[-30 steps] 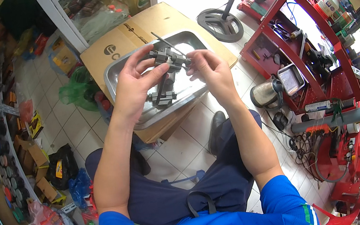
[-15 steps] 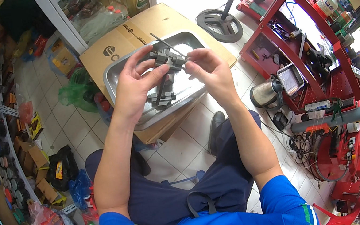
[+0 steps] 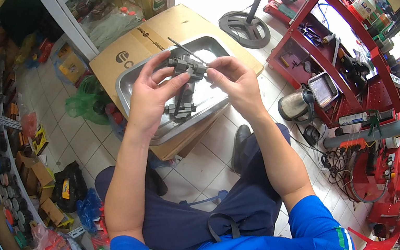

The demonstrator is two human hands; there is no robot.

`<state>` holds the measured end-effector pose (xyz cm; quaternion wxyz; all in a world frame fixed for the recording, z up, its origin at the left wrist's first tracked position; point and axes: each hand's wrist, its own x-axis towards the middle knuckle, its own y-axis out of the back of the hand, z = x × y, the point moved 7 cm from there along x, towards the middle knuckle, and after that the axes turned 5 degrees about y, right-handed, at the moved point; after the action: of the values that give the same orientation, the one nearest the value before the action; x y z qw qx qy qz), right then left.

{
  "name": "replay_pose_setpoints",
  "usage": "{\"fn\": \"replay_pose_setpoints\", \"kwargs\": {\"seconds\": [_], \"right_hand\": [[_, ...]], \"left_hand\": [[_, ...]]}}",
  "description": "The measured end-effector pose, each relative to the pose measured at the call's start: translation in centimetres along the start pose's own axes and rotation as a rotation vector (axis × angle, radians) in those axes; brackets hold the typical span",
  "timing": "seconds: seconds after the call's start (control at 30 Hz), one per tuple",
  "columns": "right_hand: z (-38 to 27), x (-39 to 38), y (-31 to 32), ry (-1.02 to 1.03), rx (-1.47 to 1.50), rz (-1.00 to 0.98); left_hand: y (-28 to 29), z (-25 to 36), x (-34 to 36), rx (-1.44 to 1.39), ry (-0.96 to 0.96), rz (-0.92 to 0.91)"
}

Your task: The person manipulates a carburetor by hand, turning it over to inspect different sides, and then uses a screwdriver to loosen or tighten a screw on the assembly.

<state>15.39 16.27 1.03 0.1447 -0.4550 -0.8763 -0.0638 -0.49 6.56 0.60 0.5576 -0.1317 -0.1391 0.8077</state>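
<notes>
Over a shallow metal tray (image 3: pixel 124 92), I hold up a dark grey metal tool (image 3: pixel 189 68) with blocky jaw-like parts and a bar running down to a second block (image 3: pixel 180 110). Its exact kind cannot be made out. My left hand (image 3: pixel 151 92) is closed on the tool's upper left side, thumb and fingers on either side. At the tool's right end, my right hand (image 3: pixel 235 77) pinches a small end piece that the fingertips mostly cover. A thin straight rod (image 3: pixel 186 49) slants up and left from near those fingertips.
The tray rests on a cardboard box (image 3: pixel 177 20). A red tool rack (image 3: pixel 296 34) stands to the right, with a kettle (image 3: pixel 294 105) beside it. Shelves of goods (image 3: pixel 6 184) line the left. A glass cabinet (image 3: pixel 112 12) and a round-based stand (image 3: pixel 244 27) are behind.
The tool and both hands have stayed almost in place, with only a very slight shift at the tool's right end.
</notes>
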Motion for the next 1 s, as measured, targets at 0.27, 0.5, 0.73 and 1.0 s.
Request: {"fn": "replay_pose_setpoints", "kwargs": {"seconds": [0.27,0.5,0.73,1.0], "right_hand": [[1.5,-0.1,-0.1,-0.204,0.048,-0.091],[0.4,0.0,-0.1,0.02,-0.042,-0.041],[2.2,-0.2,-0.4,-0.3,0.235,-0.063],[0.7,0.0,0.0,-0.065,0.019,-0.055]], "left_hand": [[-0.4,0.0,-0.1,-0.017,0.012,-0.021],[0.1,0.2,0.0,-0.042,-0.016,0.02],[-0.2,0.1,-0.2,-0.007,-0.001,-0.002],[-0.1,0.1,0.0,-0.031,-0.008,0.015]]}}
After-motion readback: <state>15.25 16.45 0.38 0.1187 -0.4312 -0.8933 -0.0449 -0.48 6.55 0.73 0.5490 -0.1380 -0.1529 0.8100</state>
